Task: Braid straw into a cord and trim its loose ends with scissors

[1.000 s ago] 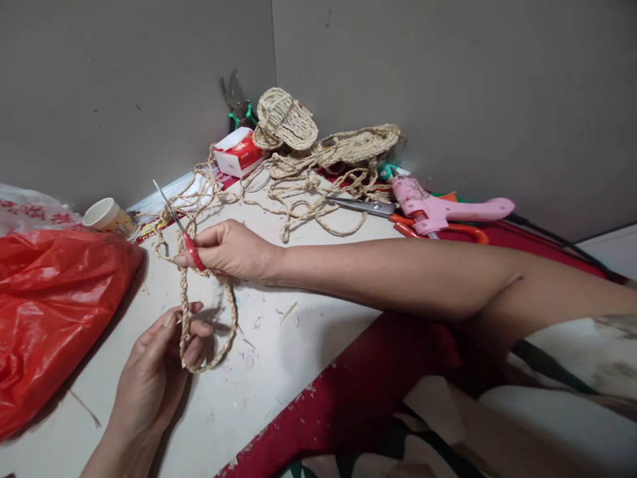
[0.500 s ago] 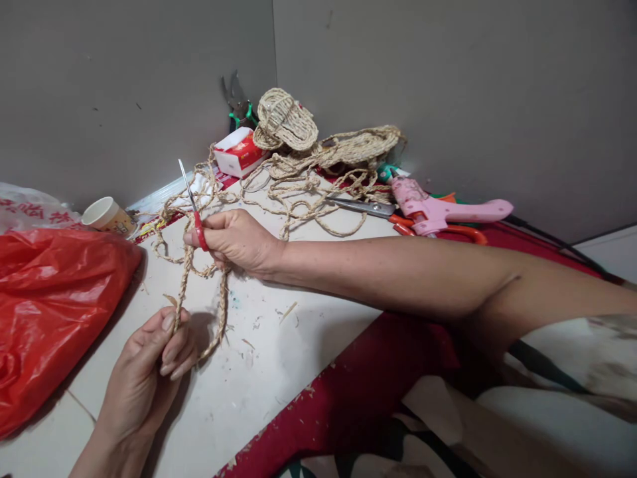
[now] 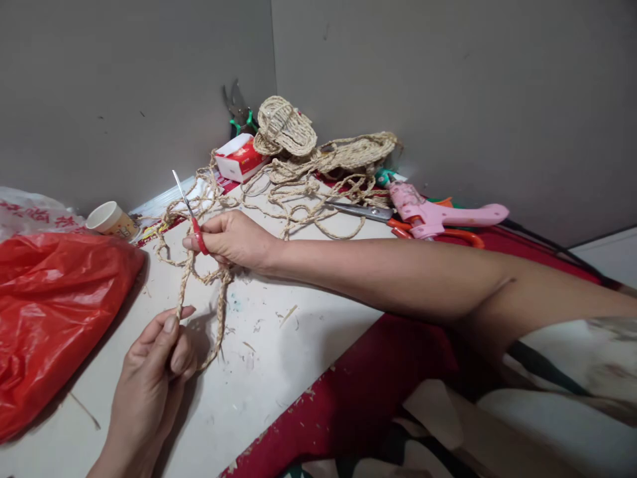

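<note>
A braided straw rope runs between my two hands over the pale board. My left hand pinches it between thumb and forefinger, low on the left. Higher up, my right hand is closed round a small pair of scissors with red handles, its blades pointing up and to the left. The rope also passes at the right hand's fingers; whether they grip it is partly hidden. A second length of the same rope hangs below the right palm and curves back toward the left hand.
Coiled straw rope lies at the back by a red and white box and pruning shears. A pink glue gun rests over orange-handled scissors at right. A red plastic bag and paper cup stand left.
My left hand has shifted slightly to the right, still pinching the rope, its lower fingers more curled. The right hand with the scissors stays nearly in place. The view has tilted a little.
</note>
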Motion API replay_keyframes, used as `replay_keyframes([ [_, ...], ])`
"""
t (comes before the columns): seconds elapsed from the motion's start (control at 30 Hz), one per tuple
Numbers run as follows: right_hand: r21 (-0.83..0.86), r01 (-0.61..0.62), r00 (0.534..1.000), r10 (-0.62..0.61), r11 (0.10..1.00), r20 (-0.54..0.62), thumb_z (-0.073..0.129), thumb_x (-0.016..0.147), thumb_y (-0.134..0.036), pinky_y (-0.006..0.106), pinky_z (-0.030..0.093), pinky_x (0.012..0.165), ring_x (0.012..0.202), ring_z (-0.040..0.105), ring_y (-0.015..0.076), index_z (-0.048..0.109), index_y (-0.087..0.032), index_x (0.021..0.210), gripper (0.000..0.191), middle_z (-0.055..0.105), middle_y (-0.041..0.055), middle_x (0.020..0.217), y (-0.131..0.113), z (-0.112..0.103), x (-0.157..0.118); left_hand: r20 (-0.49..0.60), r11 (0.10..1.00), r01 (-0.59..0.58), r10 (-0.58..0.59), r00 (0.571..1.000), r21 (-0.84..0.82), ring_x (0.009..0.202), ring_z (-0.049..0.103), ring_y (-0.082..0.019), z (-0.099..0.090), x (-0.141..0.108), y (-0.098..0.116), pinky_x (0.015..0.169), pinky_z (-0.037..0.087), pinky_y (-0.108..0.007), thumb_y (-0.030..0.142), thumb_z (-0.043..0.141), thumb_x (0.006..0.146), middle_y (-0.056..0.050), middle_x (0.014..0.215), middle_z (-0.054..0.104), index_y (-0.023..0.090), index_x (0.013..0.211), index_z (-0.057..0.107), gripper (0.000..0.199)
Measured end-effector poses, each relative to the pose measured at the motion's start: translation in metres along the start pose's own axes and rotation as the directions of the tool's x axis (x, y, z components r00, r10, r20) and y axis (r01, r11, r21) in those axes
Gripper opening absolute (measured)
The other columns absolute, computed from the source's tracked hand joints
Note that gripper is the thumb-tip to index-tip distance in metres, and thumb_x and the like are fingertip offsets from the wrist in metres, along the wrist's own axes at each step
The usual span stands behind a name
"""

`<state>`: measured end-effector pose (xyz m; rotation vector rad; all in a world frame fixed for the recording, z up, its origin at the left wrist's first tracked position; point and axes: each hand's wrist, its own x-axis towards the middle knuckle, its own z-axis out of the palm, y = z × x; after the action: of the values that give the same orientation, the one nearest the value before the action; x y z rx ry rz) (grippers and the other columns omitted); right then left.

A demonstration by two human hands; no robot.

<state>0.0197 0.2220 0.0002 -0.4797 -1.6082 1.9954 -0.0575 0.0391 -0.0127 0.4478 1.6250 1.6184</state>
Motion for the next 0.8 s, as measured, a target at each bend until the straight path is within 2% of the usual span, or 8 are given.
replay_keyframes([
  [0.07, -0.167, 0.115, 0.993, -0.111, 0.979, 0.033, 0.067, 0.079, -0.037, 0.020, 0.022, 0.044, 0.043, 0.028, 0.0032, 0.049, -0.014, 0.054, 0.038, 0.033, -0.0102, 0.043, 0.004, -0.002, 0.000, -0.027, 0.999, -0.038, 0.037, 0.999, -0.015, 0.043, 0.021, -0.006, -0.001, 0.003, 0.000, 0.039, 0.021, -0.017, 0.031, 0.068, 0.082, 0.008, 0.047, 0.034, 0.018, 0.099, 0.070, 0.022],
  [0.13, -0.406, 0.258, 0.966, -0.232, 0.877, 0.112, 0.064, 0.081, -0.040, 0.022, 0.022, 0.049, 0.048, 0.030, 0.0040, 0.048, -0.014, 0.053, 0.041, 0.035, -0.0080, 0.047, 0.009, -0.004, -0.003, -0.047, 0.997, -0.076, 0.074, 0.996, -0.032, 0.042, 0.021, -0.006, -0.002, 0.006, 0.000, 0.038, 0.021, -0.017, 0.030, 0.067, 0.083, 0.008, 0.047, 0.036, 0.018, 0.102, 0.069, 0.022],
  [0.17, -0.545, 0.328, 0.945, -0.268, 0.772, 0.189, 0.063, 0.082, -0.040, 0.023, 0.023, 0.051, 0.050, 0.032, 0.0049, 0.050, -0.014, 0.054, 0.040, 0.039, -0.0066, 0.049, 0.011, -0.005, -0.006, -0.056, 0.995, -0.091, 0.089, 0.995, -0.041, 0.042, 0.021, -0.006, -0.003, 0.007, 0.000, 0.038, 0.021, -0.017, 0.029, 0.066, 0.084, 0.008, 0.047, 0.037, 0.017, 0.103, 0.068, 0.022],
  [0.23, -0.770, 0.448, 0.893, -0.254, 0.454, 0.370, 0.061, 0.081, -0.041, 0.026, 0.022, 0.053, 0.052, 0.039, 0.0081, 0.058, -0.014, 0.062, 0.034, 0.051, -0.0024, 0.053, 0.013, -0.005, -0.012, -0.065, 0.992, -0.109, 0.105, 0.992, -0.060, 0.041, 0.022, -0.006, -0.004, 0.010, 0.001, 0.038, 0.022, -0.016, 0.028, 0.065, 0.085, 0.007, 0.047, 0.040, 0.017, 0.102, 0.067, 0.020],
  [0.3, -0.848, 0.512, 0.856, -0.171, 0.141, 0.488, 0.057, 0.082, -0.045, 0.028, 0.023, 0.054, 0.057, 0.049, 0.0132, 0.065, -0.014, 0.072, 0.033, 0.063, 0.0039, 0.062, 0.012, -0.005, -0.017, -0.062, 0.990, -0.114, 0.109, 0.992, -0.084, 0.040, 0.023, -0.006, -0.006, 0.011, 0.002, 0.038, 0.023, -0.016, 0.026, 0.064, 0.085, 0.006, 0.047, 0.043, 0.018, 0.097, 0.065, 0.014],
  [0.37, -0.854, 0.519, 0.848, -0.107, -0.032, 0.520, 0.052, 0.083, -0.049, 0.029, 0.026, 0.055, 0.063, 0.058, 0.0191, 0.068, -0.014, 0.079, 0.039, 0.068, 0.0101, 0.070, 0.011, -0.004, -0.020, -0.052, 0.988, -0.114, 0.109, 0.993, -0.102, 0.040, 0.025, -0.006, -0.007, 0.012, 0.001, 0.038, 0.024, -0.017, 0.024, 0.064, 0.085, 0.005, 0.048, 0.046, 0.019, 0.089, 0.063, 0.007],
  [0.5, -0.839, 0.530, 0.835, -0.093, -0.123, 0.542, 0.049, 0.085, -0.050, 0.033, 0.034, 0.061, 0.072, 0.065, 0.0256, 0.068, -0.012, 0.086, 0.042, 0.071, 0.0140, 0.076, 0.010, -0.002, -0.020, -0.037, 0.987, -0.115, 0.112, 0.993, -0.115, 0.039, 0.025, -0.006, -0.008, 0.012, 0.000, 0.037, 0.024, -0.017, 0.023, 0.062, 0.086, 0.004, 0.048, 0.049, 0.019, 0.078, 0.057, 0.010],
  [0.8, -0.832, 0.535, 0.827, -0.112, -0.144, 0.551, 0.053, 0.085, -0.046, 0.038, 0.037, 0.069, 0.073, 0.067, 0.0273, 0.068, -0.011, 0.082, 0.039, 0.070, 0.0144, 0.072, 0.013, -0.004, -0.018, -0.020, 0.991, -0.083, 0.081, 0.996, -0.108, 0.038, 0.025, -0.005, -0.007, 0.010, 0.002, 0.036, 0.025, -0.016, 0.022, 0.062, 0.086, 0.005, 0.049, 0.047, 0.019, 0.075, 0.054, 0.014],
])
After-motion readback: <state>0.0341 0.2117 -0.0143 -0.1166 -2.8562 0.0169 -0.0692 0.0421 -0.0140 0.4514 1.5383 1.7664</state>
